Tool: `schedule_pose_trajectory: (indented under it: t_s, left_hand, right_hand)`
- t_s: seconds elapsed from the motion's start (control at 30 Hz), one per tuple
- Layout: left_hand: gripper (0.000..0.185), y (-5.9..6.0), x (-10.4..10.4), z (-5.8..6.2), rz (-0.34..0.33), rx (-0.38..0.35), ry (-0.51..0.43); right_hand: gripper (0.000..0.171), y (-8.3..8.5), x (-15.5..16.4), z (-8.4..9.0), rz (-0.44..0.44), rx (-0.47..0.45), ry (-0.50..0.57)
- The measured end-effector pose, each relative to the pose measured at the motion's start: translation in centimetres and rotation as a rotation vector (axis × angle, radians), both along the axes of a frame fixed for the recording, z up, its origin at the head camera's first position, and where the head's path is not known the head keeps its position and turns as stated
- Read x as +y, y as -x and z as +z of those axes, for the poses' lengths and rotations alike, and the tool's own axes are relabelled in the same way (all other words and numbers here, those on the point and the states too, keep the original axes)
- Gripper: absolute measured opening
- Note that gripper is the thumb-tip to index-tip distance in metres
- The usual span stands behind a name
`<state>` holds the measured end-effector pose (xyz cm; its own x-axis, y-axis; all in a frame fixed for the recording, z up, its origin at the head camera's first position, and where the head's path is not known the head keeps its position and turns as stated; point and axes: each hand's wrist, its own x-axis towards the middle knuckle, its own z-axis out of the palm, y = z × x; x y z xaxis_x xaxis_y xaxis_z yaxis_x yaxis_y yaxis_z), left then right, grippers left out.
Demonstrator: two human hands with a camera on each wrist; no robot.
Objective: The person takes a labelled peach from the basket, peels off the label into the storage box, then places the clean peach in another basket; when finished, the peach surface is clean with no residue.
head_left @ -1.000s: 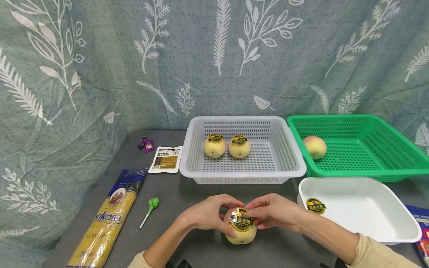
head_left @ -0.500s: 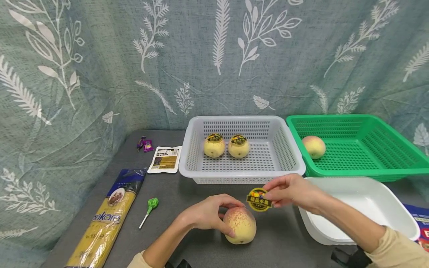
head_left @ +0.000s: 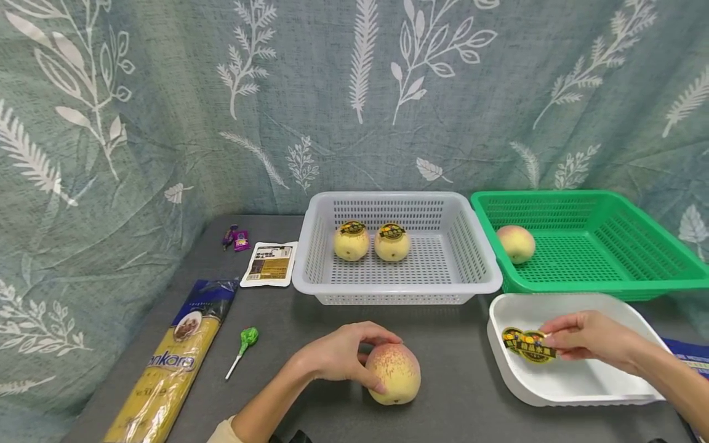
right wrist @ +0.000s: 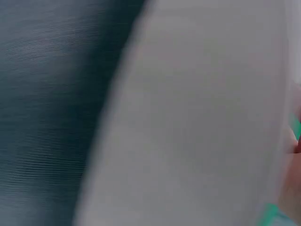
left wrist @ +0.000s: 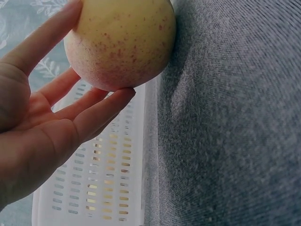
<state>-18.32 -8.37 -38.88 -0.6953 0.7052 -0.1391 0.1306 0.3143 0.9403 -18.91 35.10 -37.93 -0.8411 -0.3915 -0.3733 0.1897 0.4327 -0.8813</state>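
A yellow-pink peach [head_left: 394, 381] lies on the grey table near the front, its skin bare. My left hand [head_left: 338, 355] curls over its left side and holds it; the left wrist view shows the fingers [left wrist: 101, 110] round the peach [left wrist: 122, 40]. My right hand [head_left: 587, 335] pinches a round gold-and-black sticker [head_left: 536, 347] over the white tray [head_left: 559, 387] at the right. Another sticker [head_left: 512, 337] lies in the tray just beside it. The right wrist view is a blur of grey and white.
A white basket [head_left: 476, 280] behind the peach holds two stickered yellow fruits [head_left: 351, 240]. The green basket [head_left: 653, 277] at the right holds one bare peach [head_left: 516, 243]. A spaghetti pack [head_left: 166, 363], green lollipop [head_left: 242, 347], sachet [head_left: 269, 263] and purple candies [head_left: 235, 237] lie at the left.
My right hand peeled the sticker off the peach, carried it right and lowered it over the white tray. The left hand stayed on the peach.
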Motion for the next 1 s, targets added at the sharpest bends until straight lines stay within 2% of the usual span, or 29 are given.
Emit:
schedule_pose_trajectory:
  t_s: [0.13, 0.27, 0.57, 0.67, 0.73, 0.83, 1.0]
  left_hand:
    - [0.06, 0.0, -0.2, 0.0, 0.002, 0.008, -0.002]
    - [0.06, -0.1, -0.4, -0.1, 0.005, 0.01, -0.013]
    - [0.06, 0.0, -0.3, 0.0, -0.001, 0.014, -0.024]
    - [0.06, 0.0, -0.2, -0.1, -0.004, 0.015, -0.018]
    - [0.06, 0.0, -0.1, -0.1, -0.006, 0.016, -0.016]
    - [0.06, 0.0, 0.0, -0.1, -0.009, 0.019, -0.018]
    - [0.06, 0.0, 0.1, -0.1, -0.011, 0.018, -0.015]
  right_hand:
    - [0.031, -0.8, -0.2, -1.8, 0.003, -0.04, -0.032]
    - [0.028, -1.2, -1.1, -2.4, -0.007, 0.015, -0.145]
    - [0.02, -1.5, -2.6, -2.0, -0.064, 0.181, -0.404]
    - [0.026, -1.3, -2.3, -1.2, -0.07, 0.173, -0.422]
    - [0.033, -1.0, -1.9, -0.4, -0.052, 0.123, -0.341]
    - [0.044, -0.4, -1.7, 1.2, 0.008, 0.043, -0.133]
    - [0.045, 0.2, -4.3, 3.4, 0.09, -0.059, 0.177]
